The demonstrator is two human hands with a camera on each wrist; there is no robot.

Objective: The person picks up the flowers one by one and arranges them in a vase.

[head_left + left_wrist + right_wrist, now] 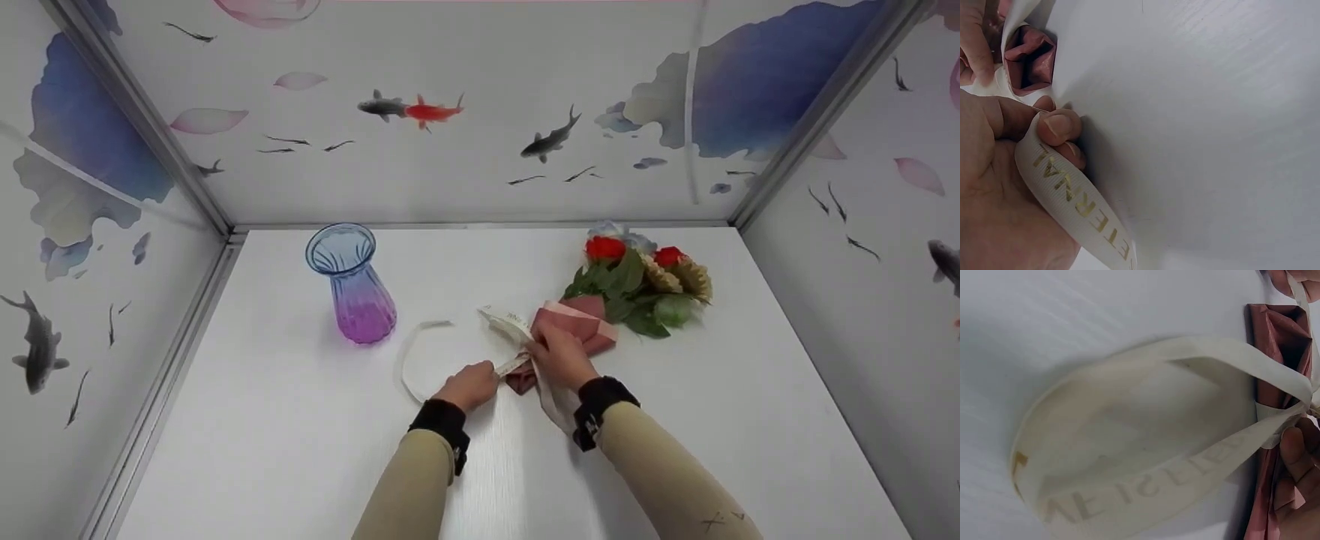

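Note:
A bouquet [637, 289] of red roses, yellow and pale blue flowers with green leaves lies on the table in pink wrapping paper [581, 326]. White ribbon [1219, 360] with printed lettering circles the wrapper's narrow end and forms a big loop in the right wrist view. My left hand [471, 385] pinches one stretch of ribbon, which is drawn toward the wrapper; gold letters show on the ribbon's tail [1081, 197]. My right hand [562, 356] pinches the ribbon at the tie, against the wrapper. The fingertips there are partly hidden. The folded paper end [1039, 62] stays beside both hands.
A ribbed glass vase [352, 300], blue at the top and purple below, stands at the left on the white table [247, 450]. Printed panels [480, 165] with fish and petals enclose the back and sides. A loose ribbon tail curves between vase and left hand.

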